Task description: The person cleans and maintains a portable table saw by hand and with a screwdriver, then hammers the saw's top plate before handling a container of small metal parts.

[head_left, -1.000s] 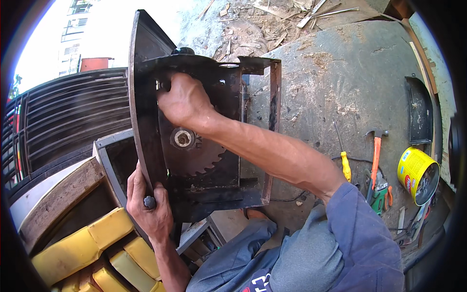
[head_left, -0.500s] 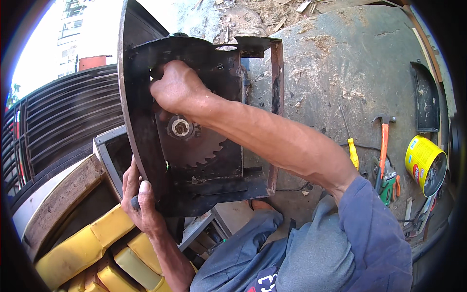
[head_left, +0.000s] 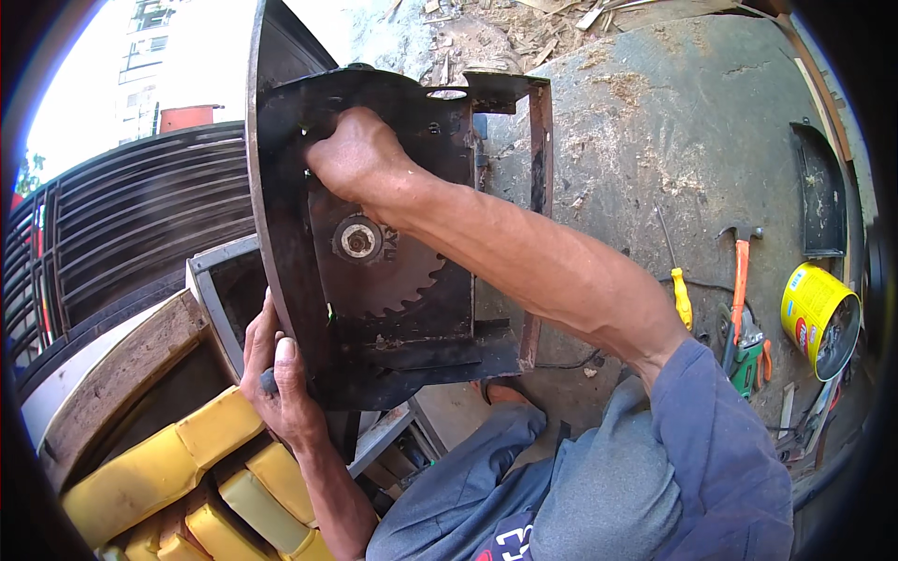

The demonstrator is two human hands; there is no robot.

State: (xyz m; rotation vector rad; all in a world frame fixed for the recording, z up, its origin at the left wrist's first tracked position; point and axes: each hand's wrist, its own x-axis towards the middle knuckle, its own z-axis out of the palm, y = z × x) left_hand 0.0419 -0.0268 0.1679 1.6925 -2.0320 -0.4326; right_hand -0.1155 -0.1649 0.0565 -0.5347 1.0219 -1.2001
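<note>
A dark metal saw housing (head_left: 398,379) stands tilted in front of me, its hollow side facing up. Inside it sits a round toothed saw blade (head_left: 374,290) with a hub nut (head_left: 357,241) at its centre. My left hand (head_left: 278,379) grips the near left edge of the housing's flat plate (head_left: 265,187), thumb on the inner side. My right hand (head_left: 360,157) reaches across into the upper left of the housing, above the blade. It is closed, knuckles up, and whatever its fingers hold is hidden beneath it.
On the concrete floor at right lie a yellow-handled screwdriver (head_left: 681,297), an orange-handled hammer (head_left: 741,280), a green angle grinder (head_left: 745,365) and a yellow tin (head_left: 812,309). Yellow padded blocks (head_left: 168,463) are at lower left, near a barred metal gate (head_left: 140,215).
The housing has shifted slightly to the right in the picture, both hands with it. The right hand stays closed in the housing's upper left; the left keeps its grip on the plate edge.
</note>
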